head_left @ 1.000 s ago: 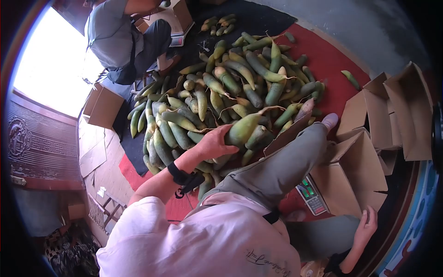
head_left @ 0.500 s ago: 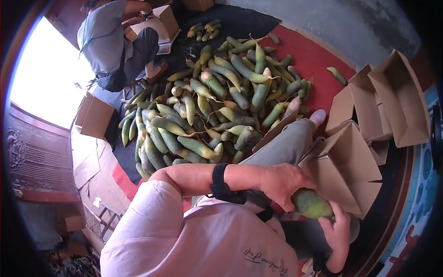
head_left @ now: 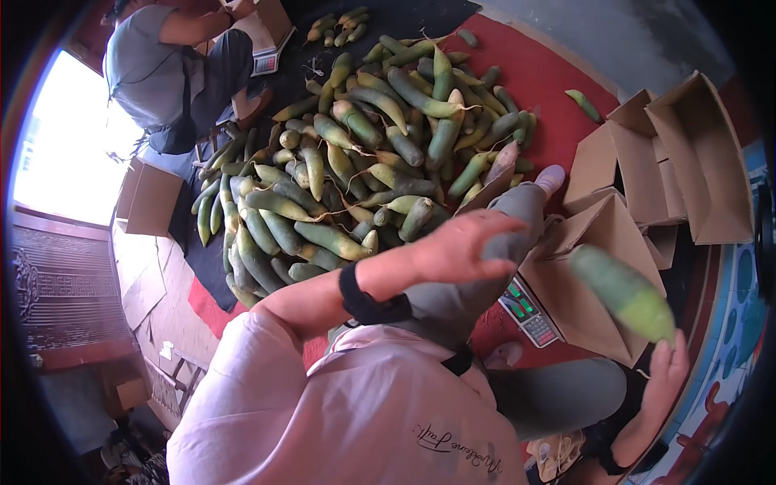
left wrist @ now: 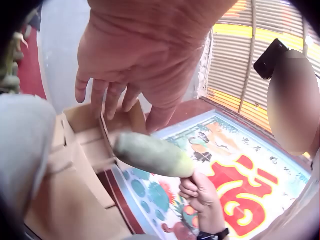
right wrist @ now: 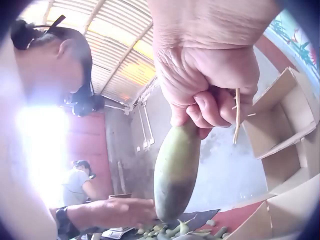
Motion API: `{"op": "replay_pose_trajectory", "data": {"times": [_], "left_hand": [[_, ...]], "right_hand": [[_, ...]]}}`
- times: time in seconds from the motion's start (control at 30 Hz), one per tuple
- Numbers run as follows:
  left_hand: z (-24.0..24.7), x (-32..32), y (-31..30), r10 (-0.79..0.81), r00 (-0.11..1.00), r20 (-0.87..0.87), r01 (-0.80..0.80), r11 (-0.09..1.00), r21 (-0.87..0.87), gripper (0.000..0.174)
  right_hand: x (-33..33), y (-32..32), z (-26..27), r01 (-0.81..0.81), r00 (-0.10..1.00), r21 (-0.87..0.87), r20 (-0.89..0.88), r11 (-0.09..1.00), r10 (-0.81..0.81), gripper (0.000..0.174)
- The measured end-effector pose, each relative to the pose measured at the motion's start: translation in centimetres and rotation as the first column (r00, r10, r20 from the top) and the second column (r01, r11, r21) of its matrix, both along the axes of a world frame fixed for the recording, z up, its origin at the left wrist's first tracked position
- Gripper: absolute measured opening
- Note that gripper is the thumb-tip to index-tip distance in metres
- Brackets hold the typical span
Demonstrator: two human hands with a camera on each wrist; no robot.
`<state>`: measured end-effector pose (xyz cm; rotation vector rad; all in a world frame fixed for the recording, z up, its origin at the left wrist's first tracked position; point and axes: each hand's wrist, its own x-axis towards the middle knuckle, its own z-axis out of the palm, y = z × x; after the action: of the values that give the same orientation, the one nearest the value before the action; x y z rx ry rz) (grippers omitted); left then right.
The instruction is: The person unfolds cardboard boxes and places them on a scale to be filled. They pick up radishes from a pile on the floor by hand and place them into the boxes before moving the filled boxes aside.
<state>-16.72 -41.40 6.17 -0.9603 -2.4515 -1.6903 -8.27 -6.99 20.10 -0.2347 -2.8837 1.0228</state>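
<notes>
A large green radish (head_left: 622, 293) hangs in the air over the open cardboard box (head_left: 558, 279) in the head view, slightly blurred. My right hand (head_left: 664, 368) grips it by one pale, narrow end. In the right wrist view, the fingers of that hand curl round the tip of the radish (right wrist: 177, 172), and a thin root sticks out beside them. My left hand (head_left: 461, 246) is above my knee, apart from the radish, with nothing in it. Its fingers look extended in the left wrist view, the palm (left wrist: 145, 55) showing.
A pile of green radishes (head_left: 347, 174) covers the red and black cloth. A digital scale (head_left: 529, 314) stands beside the box. More open boxes (head_left: 687, 162) stand at the right. Another person (head_left: 153, 73) sits at the upper left near a second scale (head_left: 265, 62).
My left hand took a radish from the pile and brought it to my right hand. Now the left hand has let go and moved back left; the right holds the radish farther right.
</notes>
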Motion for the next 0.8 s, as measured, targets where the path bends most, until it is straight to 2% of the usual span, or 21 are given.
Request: {"op": "replay_pose_trajectory", "data": {"times": [0.03,0.07,0.17,0.2,0.23,0.27,0.33,0.4,0.43,0.5,0.53,0.6,0.7,0.8], "left_hand": [[-1.8,-0.1,-1.7,0.089,0.996,0.01,-0.088,0.993,-0.084,0.047],[-3.2,0.0,-3.4,0.195,0.978,0.074,-0.18,0.97,-0.166,0.043],[-8.1,1.4,-9.4,0.476,0.858,0.196,-0.357,0.825,-0.439,0.034],[-9.6,1.8,-11.5,0.523,0.82,0.231,-0.349,0.778,-0.522,0.035],[-11.3,2.6,-13.5,0.572,0.777,0.264,-0.332,0.727,-0.601,0.037],[-13.8,3.8,-15.5,0.621,0.745,0.243,-0.353,0.677,-0.646,0.037],[-16.8,6.3,-18.4,0.701,0.679,0.217,-0.359,0.576,-0.735,0.037],[-17.4,8.1,-19.8,0.774,0.576,0.264,-0.309,0.505,-0.806,0.038],[-17.7,8.8,-20.1,0.778,0.568,0.268,-0.309,0.504,-0.806,0.038],[-18.9,10.2,-20.8,0.822,0.493,0.284,-0.288,0.462,-0.839,0.039],[-19.6,10.7,-21.2,0.822,0.496,0.279,-0.317,0.471,-0.824,0.04],[-19.9,11.1,-21.5,0.838,0.466,0.283,-0.324,0.46,-0.827,0.04],[-20.1,10.8,-21.8,0.853,0.429,0.297,-0.339,0.457,-0.823,0.039],[-19.9,10.2,-22.1,0.892,0.418,0.172,-0.404,0.353,-0.844,0.039]], "right_hand": [[-0.6,1.3,0.3,0.077,0.996,0.045,0.04,0.996,-0.079,0.015],[-1.4,1.9,0.5,0.148,0.986,-0.041,0.09,0.988,-0.144,0.017],[-4.3,5.4,-1.2,0.115,0.976,0.003,0.185,0.993,-0.114,0.022],[-5.4,6.8,-2.5,0.113,0.975,0.007,0.19,0.994,-0.112,0.022],[-6.4,8.3,-4.5,0.012,0.987,0.188,0.156,0.982,-0.042,0.024],[-7.4,9.9,-6.7,-0.084,0.99,0.363,0.135,0.928,0.037,0.026],[-9.3,13.1,-10.9,-0.2,0.973,0.594,0.214,0.779,0.087,0.029],[-10.8,16.8,-16.4,-0.232,0.956,0.619,0.287,0.751,0.059,0.031],[-11.2,15.6,-16.8,-0.241,0.954,0.619,0.292,0.747,0.066,0.031],[-12.1,13.4,-18.1,-0.239,0.833,0.485,0.548,0.841,-0.08,0.028],[-12.4,13.2,-19.5,-0.25,0.827,0.481,0.558,0.84,-0.073,0.028],[-12.8,12.2,-21.3,-0.184,0.821,0.305,0.57,0.934,-0.025,0.023],[-13.2,10.5,-22.3,-0.22,0.836,0.309,0.549,0.925,0.016,0.021],[-12.8,10.5,-22.8,-0.208,0.773,0.239,0.634,0.948,0.01,0.024]]}}
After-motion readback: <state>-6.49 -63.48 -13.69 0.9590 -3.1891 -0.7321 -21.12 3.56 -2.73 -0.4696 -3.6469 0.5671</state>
